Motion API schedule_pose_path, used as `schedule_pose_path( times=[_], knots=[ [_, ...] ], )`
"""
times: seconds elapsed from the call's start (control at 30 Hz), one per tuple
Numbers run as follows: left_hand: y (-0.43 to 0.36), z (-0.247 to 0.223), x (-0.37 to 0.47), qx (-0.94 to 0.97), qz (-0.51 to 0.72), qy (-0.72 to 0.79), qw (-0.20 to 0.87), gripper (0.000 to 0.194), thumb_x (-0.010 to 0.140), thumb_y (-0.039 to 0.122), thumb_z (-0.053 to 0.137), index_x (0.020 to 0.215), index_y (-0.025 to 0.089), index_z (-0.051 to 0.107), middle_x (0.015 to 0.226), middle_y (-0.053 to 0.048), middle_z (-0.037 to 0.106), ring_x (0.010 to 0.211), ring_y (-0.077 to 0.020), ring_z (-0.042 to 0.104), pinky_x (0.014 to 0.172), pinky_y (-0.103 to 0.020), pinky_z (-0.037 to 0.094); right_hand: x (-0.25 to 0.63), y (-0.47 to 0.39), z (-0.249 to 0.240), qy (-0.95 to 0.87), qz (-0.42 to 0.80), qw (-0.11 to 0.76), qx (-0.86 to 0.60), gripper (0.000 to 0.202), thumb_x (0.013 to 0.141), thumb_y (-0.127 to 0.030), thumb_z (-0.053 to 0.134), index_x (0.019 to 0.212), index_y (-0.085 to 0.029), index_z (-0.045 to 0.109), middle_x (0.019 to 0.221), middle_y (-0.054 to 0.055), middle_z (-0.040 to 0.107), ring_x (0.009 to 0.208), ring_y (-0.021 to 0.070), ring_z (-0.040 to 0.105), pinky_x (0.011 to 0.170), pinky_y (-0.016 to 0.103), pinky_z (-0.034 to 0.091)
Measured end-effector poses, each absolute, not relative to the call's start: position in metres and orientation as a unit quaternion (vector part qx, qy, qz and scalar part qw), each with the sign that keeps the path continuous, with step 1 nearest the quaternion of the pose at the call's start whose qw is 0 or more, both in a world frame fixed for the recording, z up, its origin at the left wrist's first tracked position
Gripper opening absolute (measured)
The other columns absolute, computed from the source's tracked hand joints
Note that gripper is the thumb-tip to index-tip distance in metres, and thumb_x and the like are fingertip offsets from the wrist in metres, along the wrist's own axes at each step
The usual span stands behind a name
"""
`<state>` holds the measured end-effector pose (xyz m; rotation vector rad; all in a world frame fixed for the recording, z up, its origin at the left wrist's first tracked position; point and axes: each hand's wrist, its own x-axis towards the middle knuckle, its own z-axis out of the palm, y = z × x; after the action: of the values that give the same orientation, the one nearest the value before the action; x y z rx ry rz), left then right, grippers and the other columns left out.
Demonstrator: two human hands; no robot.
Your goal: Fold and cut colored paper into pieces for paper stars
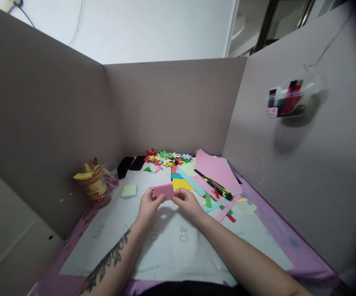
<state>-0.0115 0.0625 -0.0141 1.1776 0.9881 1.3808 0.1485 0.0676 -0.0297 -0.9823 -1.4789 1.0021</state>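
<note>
A small pink piece of paper (164, 191) is held up between both hands, just above the white numbered mat (165, 259). My left hand (149, 202) pinches its left side, thumb in front. At the lower right corner, the thumb and fingers of my right hand (187, 201) are closed on the paper. Left of my hands lies a little stack of square paper slips (129, 190), pale green on top and blue beneath. Beyond the hands is a yellow sheet (182, 184).
Folded paper stars (167, 158) are heaped by the back panel. A yellow-black cutter knife (216, 186) lies on pink sheets (216, 166) and coloured strips (227, 209) at right. Two dark phones (125, 166) and a brown-yellow cup (94, 185) stand at left. Grey panels enclose the table.
</note>
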Motion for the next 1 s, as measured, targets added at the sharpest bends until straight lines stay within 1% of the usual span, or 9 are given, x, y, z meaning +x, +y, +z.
schedule_pose_path(
  times=[0.07,0.17,0.23,0.3,0.43,0.53,0.67,0.8,1.0],
  knots=[
    [0.062,-0.014,-0.01,0.505,0.575,0.427,0.481,0.032,0.062,0.027,0.072,0.088,0.015,0.057,0.079,-0.003,0.068,0.071,-0.0161,0.064,0.066,-0.025,0.047,0.151,0.064,-0.026,-0.632,0.325,0.566,-0.417,0.014,0.072,-0.023,0.058,0.085,-0.02,0.053,0.086,0.002,0.058,0.075,0.0148,0.055,0.065,0.026,0.044],
    [0.062,-0.017,-0.011,0.537,0.563,0.429,0.46,0.025,0.064,0.023,0.07,0.085,0.015,0.059,0.077,-0.003,0.067,0.069,-0.0155,0.062,0.065,-0.024,0.047,0.156,0.058,-0.017,-0.677,0.205,0.591,-0.388,0.012,0.076,-0.02,0.056,0.087,-0.022,0.054,0.106,0.007,0.053,0.1,0.02,0.052,0.084,0.034,0.043],
    [0.062,-0.019,-0.011,0.565,0.547,0.422,0.451,0.021,0.065,0.021,0.068,0.084,0.015,0.061,0.077,-0.003,0.066,0.07,-0.0154,0.061,0.065,-0.024,0.046,0.158,0.055,-0.013,-0.71,0.174,0.577,-0.365,0.011,0.078,-0.018,0.055,0.087,-0.023,0.057,0.11,0.007,0.05,0.109,0.0215,0.048,0.093,0.038,0.039],
    [0.062,-0.022,-0.012,0.594,0.529,0.421,0.437,0.017,0.066,0.02,0.066,0.082,0.015,0.063,0.076,-0.003,0.066,0.069,-0.0154,0.06,0.064,-0.024,0.046,0.159,0.055,-0.011,-0.722,0.175,0.564,-0.361,0.013,0.078,-0.017,0.055,0.089,-0.023,0.059,0.111,0.008,0.049,0.111,0.0218,0.047,0.095,0.038,0.038],
    [0.062,-0.026,-0.013,0.638,0.501,0.426,0.4,0.017,0.069,0.019,0.061,0.084,0.015,0.066,0.076,-0.002,0.066,0.067,-0.015,0.058,0.062,-0.023,0.044,0.158,0.058,-0.014,-0.722,0.196,0.55,-0.371,0.012,0.077,-0.018,0.058,0.087,-0.022,0.063,0.11,0.008,0.05,0.108,0.0212,0.049,0.093,0.036,0.04],
    [0.06,-0.026,-0.013,0.666,0.485,0.431,0.368,0.02,0.071,0.017,0.057,0.088,0.016,0.066,0.077,-0.002,0.066,0.067,-0.0143,0.057,0.061,-0.023,0.042,0.158,0.059,-0.015,-0.724,0.209,0.546,-0.366,0.009,0.077,-0.019,0.059,0.083,-0.022,0.065,0.105,0.008,0.055,0.103,0.0205,0.052,0.09,0.036,0.042],
    [0.059,-0.025,-0.013,0.698,0.455,0.45,0.321,0.015,0.072,0.016,0.054,0.084,0.016,0.064,0.071,0.001,0.062,0.064,-0.0125,0.053,0.059,-0.022,0.039,0.158,0.058,-0.012,-0.713,0.22,0.563,-0.355,0.005,0.077,-0.02,0.06,0.076,-0.021,0.064,0.088,0.006,0.063,0.087,0.019,0.058,0.08,0.034,0.046],
    [0.057,-0.023,-0.012,0.716,0.426,0.465,0.3,0.008,0.072,0.019,0.055,0.077,0.016,0.06,0.066,0.003,0.057,0.061,-0.0115,0.049,0.056,-0.021,0.036,0.158,0.057,-0.01,-0.701,0.236,0.561,-0.37,0.01,0.076,-0.02,0.06,0.067,-0.02,0.063,0.072,0.003,0.064,0.072,0.0166,0.059,0.07,0.03,0.046],
    [0.054,-0.019,-0.011,0.728,0.415,0.46,0.292,0.01,0.077,0.021,0.052,0.082,0.016,0.059,0.072,0.002,0.058,0.065,-0.0125,0.05,0.059,-0.022,0.036,0.157,0.058,-0.013,-0.675,0.26,0.553,-0.413,0.012,0.075,-0.02,0.06,0.063,-0.019,0.062,0.068,0.002,0.064,0.068,0.0156,0.059,0.067,0.028,0.044]
  ],
)
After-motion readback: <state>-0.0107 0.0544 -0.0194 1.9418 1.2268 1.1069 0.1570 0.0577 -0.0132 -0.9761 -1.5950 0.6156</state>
